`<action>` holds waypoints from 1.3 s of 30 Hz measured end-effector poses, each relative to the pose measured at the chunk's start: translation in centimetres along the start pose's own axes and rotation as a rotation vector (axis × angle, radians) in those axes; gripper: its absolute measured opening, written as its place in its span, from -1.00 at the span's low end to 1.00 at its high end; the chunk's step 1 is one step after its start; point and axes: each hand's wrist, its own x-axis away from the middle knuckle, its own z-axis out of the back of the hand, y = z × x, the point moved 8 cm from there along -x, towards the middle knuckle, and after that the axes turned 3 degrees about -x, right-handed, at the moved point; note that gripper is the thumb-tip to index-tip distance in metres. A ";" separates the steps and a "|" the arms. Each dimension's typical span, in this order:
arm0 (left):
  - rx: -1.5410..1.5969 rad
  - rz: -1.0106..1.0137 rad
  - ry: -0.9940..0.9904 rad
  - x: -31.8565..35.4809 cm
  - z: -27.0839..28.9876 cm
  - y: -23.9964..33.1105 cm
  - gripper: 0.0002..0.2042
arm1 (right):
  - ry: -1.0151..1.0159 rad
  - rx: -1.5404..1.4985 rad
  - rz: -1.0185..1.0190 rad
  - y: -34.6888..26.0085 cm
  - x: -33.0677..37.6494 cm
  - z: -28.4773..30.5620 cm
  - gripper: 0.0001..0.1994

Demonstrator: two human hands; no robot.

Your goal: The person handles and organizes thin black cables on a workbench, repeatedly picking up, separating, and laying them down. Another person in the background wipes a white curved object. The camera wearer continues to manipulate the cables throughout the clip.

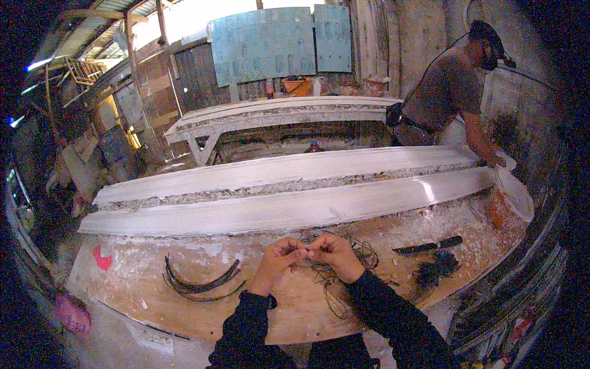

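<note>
A broad wooden worktop (203, 310), flecked with white, fills the foreground; two long white boards (289, 209) run left to right across its far side; a loose tangle of thin dark cord (367, 253) lies around and partly behind the right hand (339, 257), nearer to it than to the left hand (275, 261), its loops spreading rightward and toward the wearer with no clear long axis; curved black strips (200, 287) lie left of the left hand; a black knife (428, 245) lies right of the cord; the fingers (290, 245) of both hands are pinched, tips meeting by the tangle's left edge; whether they hold a strand, I cannot tell.
</note>
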 end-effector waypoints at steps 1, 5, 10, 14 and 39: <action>0.001 -0.008 0.006 0.0 0.1 0.0 -0.89 | -0.008 0.028 -0.008 0.1 0.0 0.0 -0.93; -0.106 -0.024 0.035 0.0 0.2 -0.1 -0.91 | 0.013 0.035 -0.033 0.4 0.0 0.2 -0.94; -0.041 -0.034 0.028 0.0 -0.3 -0.3 -0.93 | 0.009 0.075 -0.060 0.2 -0.1 0.2 -0.92; -0.028 -0.073 0.161 0.1 1.1 0.0 -0.93 | -0.030 0.056 -0.100 -0.2 0.2 0.0 -0.90; -0.026 0.079 0.145 -0.9 2.9 -3.2 -0.85 | -0.010 0.187 -0.054 -1.7 0.7 -1.4 -0.85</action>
